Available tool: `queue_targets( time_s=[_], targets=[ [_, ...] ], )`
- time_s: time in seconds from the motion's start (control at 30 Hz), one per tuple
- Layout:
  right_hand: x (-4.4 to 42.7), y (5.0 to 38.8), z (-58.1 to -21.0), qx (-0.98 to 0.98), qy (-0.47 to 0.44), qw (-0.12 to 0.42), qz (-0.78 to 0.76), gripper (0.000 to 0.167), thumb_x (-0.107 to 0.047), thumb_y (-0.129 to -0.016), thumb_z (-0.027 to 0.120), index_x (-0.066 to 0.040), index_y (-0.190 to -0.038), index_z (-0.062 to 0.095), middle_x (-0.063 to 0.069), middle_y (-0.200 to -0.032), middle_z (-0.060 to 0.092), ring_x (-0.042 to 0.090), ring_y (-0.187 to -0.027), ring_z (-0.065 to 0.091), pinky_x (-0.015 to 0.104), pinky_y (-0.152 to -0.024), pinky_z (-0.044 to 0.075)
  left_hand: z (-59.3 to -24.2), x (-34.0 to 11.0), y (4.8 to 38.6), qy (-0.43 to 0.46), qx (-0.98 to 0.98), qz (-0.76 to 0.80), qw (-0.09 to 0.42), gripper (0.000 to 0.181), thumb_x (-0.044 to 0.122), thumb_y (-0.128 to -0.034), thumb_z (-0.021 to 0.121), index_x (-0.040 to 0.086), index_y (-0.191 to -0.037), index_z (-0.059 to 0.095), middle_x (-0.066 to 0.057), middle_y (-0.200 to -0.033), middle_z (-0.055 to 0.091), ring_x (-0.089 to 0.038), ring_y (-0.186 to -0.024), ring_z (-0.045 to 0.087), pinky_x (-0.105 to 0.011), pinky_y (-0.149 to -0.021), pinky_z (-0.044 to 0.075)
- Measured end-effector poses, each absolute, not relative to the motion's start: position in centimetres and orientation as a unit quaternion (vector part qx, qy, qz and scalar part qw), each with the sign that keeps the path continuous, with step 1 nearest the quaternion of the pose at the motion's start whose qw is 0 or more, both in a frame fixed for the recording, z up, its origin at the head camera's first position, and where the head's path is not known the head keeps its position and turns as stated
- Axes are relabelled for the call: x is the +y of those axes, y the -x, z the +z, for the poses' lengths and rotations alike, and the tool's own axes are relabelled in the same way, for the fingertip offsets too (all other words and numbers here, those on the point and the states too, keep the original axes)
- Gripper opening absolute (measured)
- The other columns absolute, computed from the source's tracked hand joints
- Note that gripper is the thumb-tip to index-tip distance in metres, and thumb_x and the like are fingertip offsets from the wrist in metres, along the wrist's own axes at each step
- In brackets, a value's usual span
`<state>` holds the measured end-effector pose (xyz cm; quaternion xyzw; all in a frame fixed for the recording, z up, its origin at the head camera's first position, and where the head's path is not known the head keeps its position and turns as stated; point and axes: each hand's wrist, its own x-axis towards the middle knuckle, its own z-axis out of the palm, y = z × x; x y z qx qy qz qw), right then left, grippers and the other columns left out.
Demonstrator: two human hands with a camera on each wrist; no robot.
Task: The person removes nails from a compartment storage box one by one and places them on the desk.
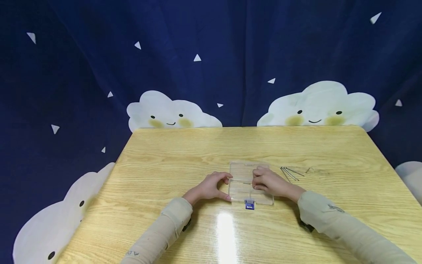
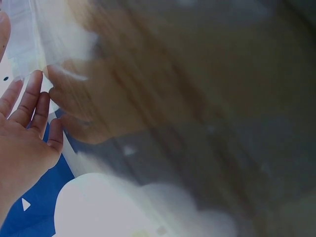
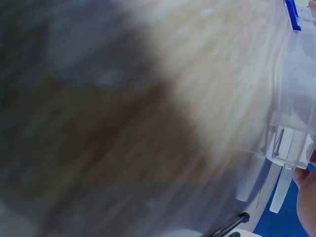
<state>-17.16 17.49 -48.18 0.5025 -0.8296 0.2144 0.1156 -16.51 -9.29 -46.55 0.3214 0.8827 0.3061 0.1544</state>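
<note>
A clear plastic box (image 1: pixel 240 190) with a blue latch (image 1: pixel 249 204) lies on the table, its clear lid (image 1: pixel 240 170) folded back flat. My left hand (image 1: pixel 212 186) rests at the box's left side, thumb at the front corner and fingers near the hinge. Its fingers (image 2: pixel 32 106) look nearly straight in the left wrist view. My right hand (image 1: pixel 266 180) is over the right part of the box, fingers bent and tips pointing down; what they pinch, if anything, is hidden. A thin dark nail-like piece (image 3: pixel 278 142) shows through the box's far edge in the right wrist view.
Several metal nails (image 1: pixel 291 172) lie on the table (image 1: pixel 184 154) right of the box. Beside them is a small bent wire-like piece (image 1: pixel 308 170). A dark blue curtain (image 1: pixel 230 66) with clouds hangs behind the table's far edge.
</note>
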Motion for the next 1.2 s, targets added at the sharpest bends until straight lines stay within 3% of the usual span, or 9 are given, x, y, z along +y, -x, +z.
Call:
queue_targets(
  time_s=[0.57, 0.87, 1.2],
  targets=[
    [18.2, 16.6, -47.6, -0.832, -0.453, 0.024, 0.319, 0.011, -0.006, -0.081, 0.066, -0.014, -0.074, 0.062, -0.009, -0.075, 0.038, 0.006, -0.076, 0.033, 0.023, -0.066, 0.032, -46.3, -8.8, 16.5, -0.320, 0.882, 0.307, 0.161, 0.070, 0.033, -0.0671, 0.080, 0.011, -0.126, 0.049, 0.003, -0.100, 0.056, -0.015, -0.102, 0.046, -0.034, -0.096, 0.030],
    [18.4, 16.7, -47.4, -0.829, -0.441, 0.033, 0.341, 0.011, -0.005, -0.081, 0.065, -0.014, -0.076, 0.062, -0.010, -0.077, 0.043, 0.007, -0.078, 0.036, 0.025, -0.068, 0.034, -46.2, -8.9, 16.5, -0.315, 0.883, 0.307, 0.162, 0.070, 0.034, -0.0671, 0.080, 0.011, -0.126, 0.049, 0.004, -0.099, 0.055, -0.015, -0.103, 0.045, -0.035, -0.096, 0.030],
    [18.4, 16.5, -46.7, -0.813, -0.448, 0.079, 0.364, 0.013, 0.000, -0.078, 0.067, -0.013, -0.077, 0.063, -0.009, -0.075, 0.043, 0.007, -0.078, 0.038, 0.024, -0.065, 0.034, -46.2, -9.0, 16.3, -0.307, 0.885, 0.309, 0.163, 0.070, 0.033, -0.0670, 0.080, 0.011, -0.125, 0.049, 0.004, -0.099, 0.055, -0.015, -0.102, 0.044, -0.035, -0.096, 0.029]
  ],
)
